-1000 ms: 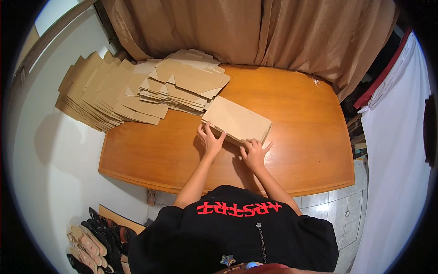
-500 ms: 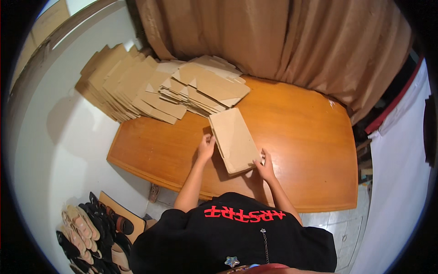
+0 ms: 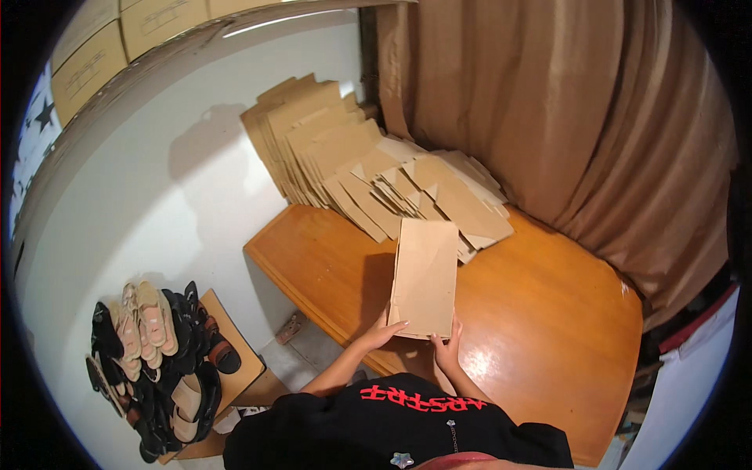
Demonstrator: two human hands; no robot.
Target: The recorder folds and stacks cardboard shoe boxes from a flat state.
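Half a second ago the box [image 3: 427, 274] lay slanted; now it runs straight away beyond the fingertips, and the left hand [image 3: 380, 334] is at its near left corner. That thumb presses the top, its other fingers mostly hidden. The right hand [image 3: 447, 351] grips the near right corner, fingers slightly parted. Flat cardboard [image 3: 313, 157] lies beyond both hands.
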